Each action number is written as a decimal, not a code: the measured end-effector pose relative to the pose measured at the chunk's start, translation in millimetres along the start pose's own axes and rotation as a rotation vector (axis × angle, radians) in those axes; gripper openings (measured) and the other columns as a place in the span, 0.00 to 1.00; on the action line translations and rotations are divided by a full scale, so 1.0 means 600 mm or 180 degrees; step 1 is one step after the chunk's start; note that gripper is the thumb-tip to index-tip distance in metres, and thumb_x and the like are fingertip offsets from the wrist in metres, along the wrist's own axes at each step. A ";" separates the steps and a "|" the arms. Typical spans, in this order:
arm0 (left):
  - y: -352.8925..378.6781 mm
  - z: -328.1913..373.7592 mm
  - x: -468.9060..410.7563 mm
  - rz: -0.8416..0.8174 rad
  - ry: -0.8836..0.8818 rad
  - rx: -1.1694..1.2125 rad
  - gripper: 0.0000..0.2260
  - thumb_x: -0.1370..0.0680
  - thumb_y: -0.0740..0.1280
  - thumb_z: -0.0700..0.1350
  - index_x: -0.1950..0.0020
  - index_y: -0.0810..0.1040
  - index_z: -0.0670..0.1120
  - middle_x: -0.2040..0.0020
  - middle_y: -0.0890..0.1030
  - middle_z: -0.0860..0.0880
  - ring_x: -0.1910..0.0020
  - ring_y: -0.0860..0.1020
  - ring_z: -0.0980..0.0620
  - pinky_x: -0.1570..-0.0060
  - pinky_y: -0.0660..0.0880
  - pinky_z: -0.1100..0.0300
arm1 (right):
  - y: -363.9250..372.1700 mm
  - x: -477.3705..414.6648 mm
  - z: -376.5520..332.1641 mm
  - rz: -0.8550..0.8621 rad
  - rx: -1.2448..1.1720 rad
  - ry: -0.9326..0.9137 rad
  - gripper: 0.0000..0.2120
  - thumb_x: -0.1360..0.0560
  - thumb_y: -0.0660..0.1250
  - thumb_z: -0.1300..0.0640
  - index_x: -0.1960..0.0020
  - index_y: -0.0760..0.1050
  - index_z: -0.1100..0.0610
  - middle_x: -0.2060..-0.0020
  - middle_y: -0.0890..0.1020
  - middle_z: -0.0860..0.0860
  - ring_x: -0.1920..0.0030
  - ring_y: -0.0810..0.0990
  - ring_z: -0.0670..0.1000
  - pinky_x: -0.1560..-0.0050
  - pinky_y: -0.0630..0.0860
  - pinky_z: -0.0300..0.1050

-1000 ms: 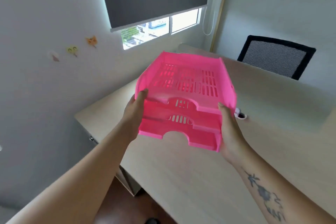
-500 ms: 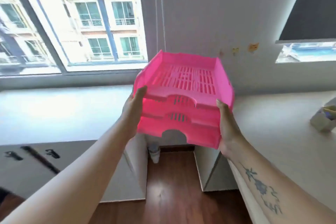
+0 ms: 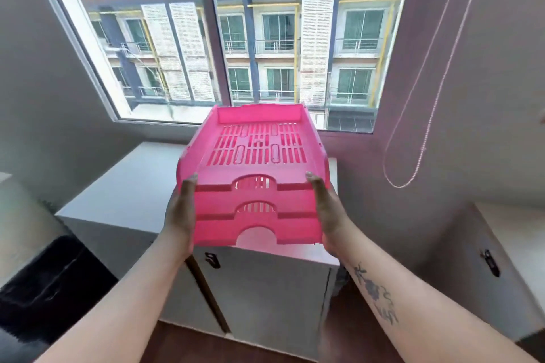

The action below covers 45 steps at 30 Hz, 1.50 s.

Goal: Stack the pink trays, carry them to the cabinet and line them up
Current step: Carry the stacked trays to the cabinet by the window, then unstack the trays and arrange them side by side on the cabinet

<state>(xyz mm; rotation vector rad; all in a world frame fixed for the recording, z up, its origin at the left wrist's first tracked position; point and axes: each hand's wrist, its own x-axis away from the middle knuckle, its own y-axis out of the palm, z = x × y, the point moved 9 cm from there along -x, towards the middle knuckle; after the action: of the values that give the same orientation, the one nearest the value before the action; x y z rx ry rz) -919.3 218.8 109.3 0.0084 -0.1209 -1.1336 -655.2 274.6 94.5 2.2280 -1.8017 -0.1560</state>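
Observation:
Three pink slotted trays (image 3: 255, 174) sit nested in a stack, held level in the air in front of me. My left hand (image 3: 180, 212) grips the stack's left side and my right hand (image 3: 328, 209) grips its right side, thumbs on the top tray's front rim. The stack hangs above the front part of a white cabinet (image 3: 126, 194) that stands below the window. The cabinet has two doors with dark handles (image 3: 211, 259).
A large window (image 3: 236, 38) fills the wall behind the cabinet. A blind's bead cord (image 3: 424, 138) hangs at the right. Another white cabinet (image 3: 501, 259) stands at the right, with a gap of wooden floor between. A black object (image 3: 50, 283) lies at the lower left.
I have turned left away from the desk while carrying the stack. The white cabinet under the window is now directly below the trays. Both hands keep the same grip.

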 end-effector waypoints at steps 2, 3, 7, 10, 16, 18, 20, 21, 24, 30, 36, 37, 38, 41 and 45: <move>-0.047 -0.006 -0.037 0.0127 0.0006 -0.0013 0.22 0.22 0.58 0.67 0.34 0.77 0.59 0.44 0.86 0.44 0.47 0.85 0.38 0.51 0.82 0.35 | 0.050 -0.042 0.026 -0.0049 -0.0030 0.0084 0.23 0.26 0.64 0.36 0.33 0.72 0.43 0.45 0.85 0.59 0.49 0.85 0.64 0.53 0.80 0.71; -0.066 -0.009 -0.055 0.0164 0.0023 -0.0005 0.22 0.22 0.58 0.67 0.33 0.76 0.59 0.44 0.85 0.44 0.47 0.85 0.39 0.51 0.82 0.35 | 0.071 -0.063 0.039 -0.0057 -0.0030 0.0130 0.23 0.26 0.64 0.37 0.33 0.72 0.43 0.45 0.85 0.60 0.49 0.86 0.64 0.53 0.80 0.72; -0.118 -0.035 -0.111 0.0267 -0.0053 0.0038 0.21 0.21 0.58 0.66 0.31 0.73 0.61 0.43 0.84 0.46 0.46 0.84 0.43 0.54 0.84 0.40 | 0.127 -0.124 0.079 -0.0093 0.0102 0.0227 0.22 0.25 0.65 0.38 0.33 0.72 0.40 0.43 0.85 0.58 0.47 0.85 0.64 0.50 0.80 0.70; -0.137 -0.063 -0.135 0.0372 -0.0138 0.0067 0.24 0.22 0.58 0.67 0.29 0.71 0.62 0.40 0.82 0.49 0.42 0.82 0.45 0.48 0.82 0.44 | 0.135 -0.150 0.109 0.0016 0.0316 0.0327 0.22 0.26 0.65 0.37 0.34 0.72 0.39 0.45 0.86 0.56 0.48 0.86 0.62 0.49 0.80 0.68; -0.153 -0.102 -0.162 0.0408 -0.0195 -0.0182 0.31 0.28 0.59 0.74 0.27 0.67 0.67 0.29 0.76 0.53 0.29 0.73 0.47 0.31 0.69 0.37 | 0.124 -0.173 0.149 -0.0010 0.0794 0.0488 0.29 0.30 0.66 0.31 0.31 0.70 0.38 0.41 0.84 0.51 0.39 0.81 0.57 0.35 0.72 0.66; -0.159 -0.100 -0.166 0.0398 -0.0196 -0.0311 0.32 0.29 0.60 0.75 0.27 0.67 0.66 0.30 0.77 0.53 0.31 0.74 0.46 0.32 0.70 0.36 | 0.124 -0.179 0.129 -0.0106 0.0945 0.0419 0.27 0.29 0.66 0.35 0.31 0.71 0.39 0.40 0.84 0.49 0.39 0.82 0.54 0.36 0.74 0.62; -0.167 -0.082 -0.169 0.0445 -0.0139 -0.0436 0.34 0.31 0.61 0.75 0.29 0.69 0.62 0.35 0.79 0.51 0.37 0.79 0.46 0.39 0.77 0.37 | 0.122 -0.187 0.089 -0.0141 0.1049 0.0296 0.32 0.29 0.67 0.35 0.28 0.68 0.41 0.34 0.80 0.48 0.36 0.79 0.53 0.36 0.74 0.58; -0.170 -0.066 -0.170 0.0468 -0.0073 -0.0500 0.33 0.31 0.62 0.74 0.30 0.71 0.59 0.39 0.81 0.50 0.41 0.81 0.47 0.43 0.80 0.40 | 0.117 -0.195 0.066 -0.0095 0.1130 0.0212 0.38 0.31 0.68 0.33 0.24 0.64 0.43 0.30 0.75 0.48 0.32 0.76 0.53 0.34 0.72 0.56; -0.167 -0.004 -0.185 0.0522 0.0129 -0.0913 0.17 0.23 0.61 0.64 0.44 0.78 0.54 0.50 0.84 0.47 0.52 0.83 0.45 0.54 0.83 0.44 | 0.113 -0.232 0.004 0.0106 0.1570 0.0213 0.42 0.29 0.70 0.39 0.21 0.58 0.52 0.27 0.70 0.52 0.28 0.70 0.54 0.35 0.69 0.49; -0.161 0.044 -0.232 0.0560 0.0127 -0.1501 0.14 0.17 0.57 0.43 0.49 0.83 0.44 0.56 0.85 0.43 0.59 0.82 0.44 0.64 0.78 0.52 | 0.153 -0.262 -0.027 0.0358 0.1972 0.0272 0.13 0.22 0.58 0.63 0.49 0.81 0.54 0.54 0.87 0.54 0.56 0.86 0.55 0.51 0.83 0.56; -0.251 0.085 -0.258 0.0917 0.0347 -0.1186 0.13 0.21 0.59 0.45 0.53 0.83 0.44 0.62 0.80 0.44 0.65 0.77 0.48 0.66 0.71 0.54 | 0.240 -0.257 -0.059 0.0230 0.1694 -0.0103 0.14 0.22 0.58 0.65 0.57 0.79 0.51 0.60 0.85 0.49 0.62 0.83 0.48 0.62 0.80 0.44; -0.284 0.089 -0.267 0.0998 0.0350 -0.1143 0.12 0.23 0.60 0.47 0.56 0.82 0.47 0.62 0.79 0.45 0.64 0.76 0.48 0.66 0.70 0.53 | 0.268 -0.260 -0.059 0.0158 0.1626 -0.0142 0.13 0.22 0.59 0.65 0.55 0.79 0.52 0.59 0.85 0.50 0.62 0.83 0.49 0.61 0.81 0.45; -0.317 0.094 -0.276 0.1101 0.0335 -0.1128 0.11 0.24 0.61 0.49 0.59 0.82 0.50 0.61 0.79 0.46 0.63 0.76 0.48 0.65 0.70 0.53 | 0.297 -0.263 -0.056 0.0104 0.1582 -0.0189 0.12 0.22 0.60 0.65 0.53 0.80 0.54 0.58 0.86 0.52 0.60 0.84 0.51 0.58 0.81 0.47; -0.419 0.109 -0.306 0.1324 0.0283 -0.1033 0.08 0.22 0.64 0.48 0.53 0.84 0.55 0.58 0.84 0.50 0.61 0.81 0.46 0.61 0.77 0.52 | 0.388 -0.276 -0.035 -0.0004 0.1517 -0.0356 0.10 0.25 0.61 0.65 0.48 0.80 0.60 0.53 0.85 0.59 0.57 0.81 0.53 0.55 0.78 0.49; -0.548 0.127 -0.367 0.1382 0.0314 -0.0963 0.12 0.18 0.65 0.44 0.37 0.82 0.44 0.55 0.83 0.48 0.60 0.79 0.48 0.59 0.76 0.56 | 0.522 -0.295 0.029 -0.0032 0.1382 -0.0217 0.15 0.23 0.62 0.61 0.38 0.76 0.59 0.50 0.84 0.56 0.51 0.83 0.58 0.49 0.82 0.58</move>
<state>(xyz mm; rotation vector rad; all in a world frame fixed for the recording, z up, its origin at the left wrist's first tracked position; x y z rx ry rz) -1315.6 282.6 142.4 -0.2214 0.1336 -0.7068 -993.5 384.6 149.0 2.5435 -2.0165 0.1783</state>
